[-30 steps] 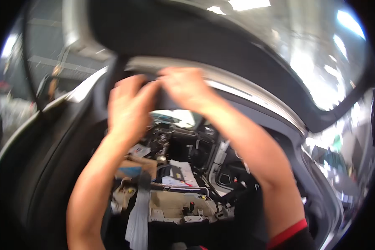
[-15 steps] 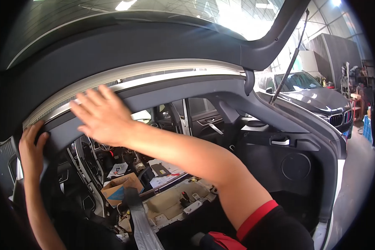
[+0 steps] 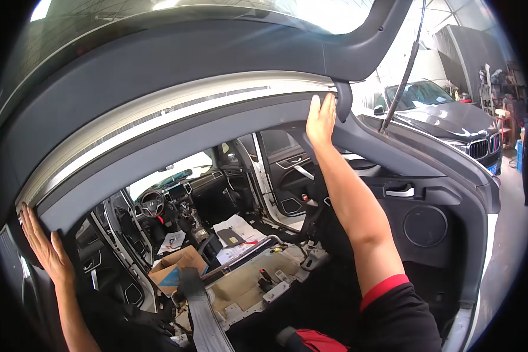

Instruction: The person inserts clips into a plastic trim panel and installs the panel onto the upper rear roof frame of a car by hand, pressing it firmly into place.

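A long grey trim panel [image 3: 188, 130] runs along the upper edge of the car's rear opening, with a black rubber seal [image 3: 217, 104] above it. My left hand [image 3: 48, 252] lies flat with fingers stretched against the left end of the trim, at the corner of the opening. Up at the right end, my right hand [image 3: 321, 120] presses on the trim with its fingers extended, close to the tailgate hinge cover [image 3: 344, 100]. Neither hand grasps anything. The raised tailgate [image 3: 176, 56] hangs overhead.
Inside the stripped cabin are a cardboard box [image 3: 176, 267], papers [image 3: 240, 232], a grey strip [image 3: 208, 317] and a steering wheel [image 3: 152, 204]. A gas strut [image 3: 403, 88] holds up the tailgate's right side. Another dark car [image 3: 446, 120] is parked beyond.
My right hand has swept from the left part of the trim across to its right end. My left hand has flattened and shifted slightly lower at the left corner.
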Demonstrator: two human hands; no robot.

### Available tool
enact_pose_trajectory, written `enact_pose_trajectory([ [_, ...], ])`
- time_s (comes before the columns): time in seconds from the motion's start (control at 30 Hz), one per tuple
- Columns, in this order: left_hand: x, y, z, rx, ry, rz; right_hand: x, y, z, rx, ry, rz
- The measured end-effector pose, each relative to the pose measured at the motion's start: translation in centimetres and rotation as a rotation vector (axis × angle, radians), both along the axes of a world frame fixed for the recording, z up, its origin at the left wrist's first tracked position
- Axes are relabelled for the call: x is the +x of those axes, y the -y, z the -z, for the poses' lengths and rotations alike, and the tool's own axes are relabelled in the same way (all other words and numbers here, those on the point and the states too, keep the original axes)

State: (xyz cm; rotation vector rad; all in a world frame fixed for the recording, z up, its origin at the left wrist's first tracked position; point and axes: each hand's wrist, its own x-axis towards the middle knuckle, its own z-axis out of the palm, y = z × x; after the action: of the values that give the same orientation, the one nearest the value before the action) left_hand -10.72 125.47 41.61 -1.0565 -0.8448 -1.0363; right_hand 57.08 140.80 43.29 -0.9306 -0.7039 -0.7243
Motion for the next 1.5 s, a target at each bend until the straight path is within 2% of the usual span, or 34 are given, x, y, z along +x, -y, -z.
enact_pose_trajectory([
  [0.07, 0.8, -0.9, 0.5, 0.041, 0.071, 0.053, 0.3, 0.1, -0.9, -0.096, -0.167, -0.053],
  [0.2, 2.4, -2.1, 1.1, 0.098, 0.165, 0.096, -2.2, 1.5, -0.5, -0.138, -0.181, -0.091],
  [0.5, 8.8, -1.9, 4.6, 0.040, 0.219, 0.124, -5.2, 3.1, 3.5, -0.082, 0.122, -0.007],
  [0.63, 12.3, -1.0, 5.8, -0.023, 0.202, 0.152, -6.9, 4.5, 6.2, -0.010, 0.343, -0.062],
  [0.73, 19.8, 0.3, 6.6, -0.243, -0.057, 0.145, -5.8, 5.3, 7.5, 0.025, 0.466, -0.141],
  [0.83, 30.0, 0.5, 4.0, -0.323, -0.234, 0.289, -4.1, 5.4, 8.8, 0.099, 0.560, -0.196],
  [0.9, 37.1, 0.1, 1.3, -0.395, -0.346, 0.357, -3.5, 5.6, 10.6, 0.150, 0.575, -0.334],
  [0.97, 44.4, -1.0, -1.4, -0.356, -0.486, 0.402, -2.9, 4.4, 13.1, 0.176, 0.629, -0.407],
  [1.1, 56.2, -4.3, -6.3, -0.462, -0.522, 0.463, -1.9, 2.9, 16.3, 0.244, 0.713, -0.586],
  [1.23, 61.4, -6.8, -9.7, -0.616, -0.440, 0.287, 2.5, 2.1, 14.8, 0.356, 0.700, -0.625],
  [1.3, 63.2, -6.1, -10.1, -0.805, -0.315, 0.334, 5.7, 1.8, 13.0, 0.415, 0.645, -0.594],
  [1.5, 64.3, -6.8, -10.9, -0.890, -0.166, 0.348, 10.0, 0.4, 11.3, 0.524, 0.625, -0.695],
])
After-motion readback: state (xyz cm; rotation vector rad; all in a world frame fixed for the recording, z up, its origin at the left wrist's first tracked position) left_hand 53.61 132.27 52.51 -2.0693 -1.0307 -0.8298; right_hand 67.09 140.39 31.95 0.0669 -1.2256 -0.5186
